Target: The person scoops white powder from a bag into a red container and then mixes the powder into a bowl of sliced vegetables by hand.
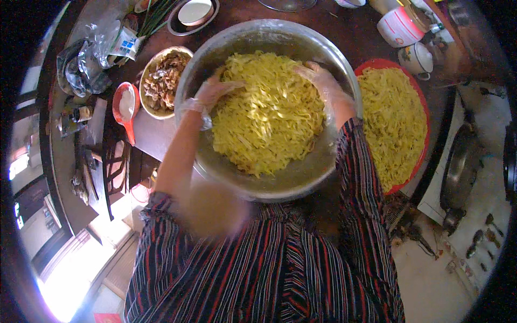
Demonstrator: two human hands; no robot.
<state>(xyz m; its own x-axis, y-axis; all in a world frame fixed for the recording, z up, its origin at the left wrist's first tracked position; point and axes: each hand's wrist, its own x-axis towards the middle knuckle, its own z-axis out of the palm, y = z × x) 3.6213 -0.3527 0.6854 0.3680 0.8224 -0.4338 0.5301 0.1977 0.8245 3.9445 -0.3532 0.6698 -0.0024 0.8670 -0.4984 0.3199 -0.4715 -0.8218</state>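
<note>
A wide metal basin (299,181) stands right before me, with a large heap of yellow-green shredded food (266,117) in it. My left hand (216,91), in a thin clear plastic glove, reaches into the basin at the heap's left side. Its thumb lies apart from the fingers, against the shreds. On the opposite side my right hand (323,84), gloved the same way, touches the heap's upper right edge. The two hands flank the heap. Some fingertips are hidden among the shreds, so whether either hand grips any of them is unclear.
Left of the basin are a bowl of brown chopped food (164,82) and a red ladle with white contents (127,103). Plastic bags (87,66) lie farther left. A red tray (420,99) heaped with similar shreds adjoins the basin's right side, near an enamel mug (418,60).
</note>
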